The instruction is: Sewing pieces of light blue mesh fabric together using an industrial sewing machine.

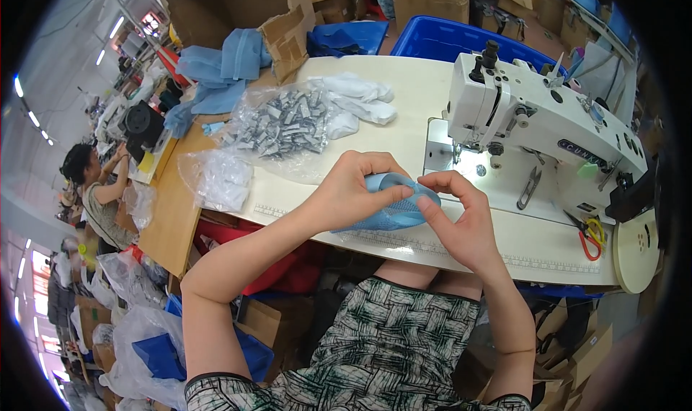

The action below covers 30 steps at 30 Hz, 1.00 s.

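Observation:
A light blue mesh fabric piece [389, 217], curled into a loop, is held over the front edge of the white sewing table [404, 76]. My left hand [358, 193] pinches its upper edge, thumb on the near side and fingers behind. Facing it, my right hand [465, 220] grips the right end of the same edge between thumb and fingertips. The two thumbs nearly meet. The white sewing machine [497, 97] stands to the right of the fabric, its needle area lit and apart from my hands.
A clear bag of small grey pieces [288, 123] lies left, beside white cloth [367, 97]. Metal thread snips [530, 188] and red-and-yellow scissors [590, 244] lie right. Behind stand a blue bin [447, 30] and cardboard boxes. Another person [101, 188] works at far left.

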### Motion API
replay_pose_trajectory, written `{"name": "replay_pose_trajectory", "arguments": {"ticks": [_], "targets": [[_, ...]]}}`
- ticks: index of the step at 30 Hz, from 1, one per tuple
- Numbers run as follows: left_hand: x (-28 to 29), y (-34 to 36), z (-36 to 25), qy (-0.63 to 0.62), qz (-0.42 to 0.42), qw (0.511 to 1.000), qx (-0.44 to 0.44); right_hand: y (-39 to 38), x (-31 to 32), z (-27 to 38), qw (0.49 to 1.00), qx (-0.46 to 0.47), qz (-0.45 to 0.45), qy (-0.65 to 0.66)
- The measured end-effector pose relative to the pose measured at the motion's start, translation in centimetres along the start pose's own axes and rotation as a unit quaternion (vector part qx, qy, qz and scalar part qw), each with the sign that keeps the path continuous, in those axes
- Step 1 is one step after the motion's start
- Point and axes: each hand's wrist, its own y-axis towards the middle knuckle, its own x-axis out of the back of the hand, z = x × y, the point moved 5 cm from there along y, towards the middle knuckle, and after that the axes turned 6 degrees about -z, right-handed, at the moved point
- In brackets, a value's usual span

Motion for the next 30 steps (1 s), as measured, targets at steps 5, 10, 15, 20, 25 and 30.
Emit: {"name": "replay_pose_trajectory", "arguments": {"ticks": [5,10,15,20,25,30], "targets": [[-0.4,-0.3,-0.3,0.060,-0.007,0.998,0.004,0.3,0.3,1.0,0.994,0.076,-0.019,-0.076],[-0.1,-0.1,0.0,0.043,0.023,0.997,0.066,0.2,0.5,1.6,0.983,0.139,-0.040,-0.109],[-0.1,0.5,0.7,-0.024,0.032,0.997,0.069,-0.3,0.3,2.3,0.932,0.269,-0.074,-0.230],[-0.1,0.8,1.2,-0.063,0.062,0.987,0.137,-1.5,-0.5,3.3,0.813,0.452,-0.093,-0.354],[-0.2,0.8,2.5,-0.160,0.092,0.960,0.210,-1.4,-0.5,3.5,0.809,0.456,-0.069,-0.364],[0.0,0.9,1.5,-0.168,0.104,0.963,0.181,-1.3,-0.6,3.9,0.810,0.453,-0.053,-0.368]]}}
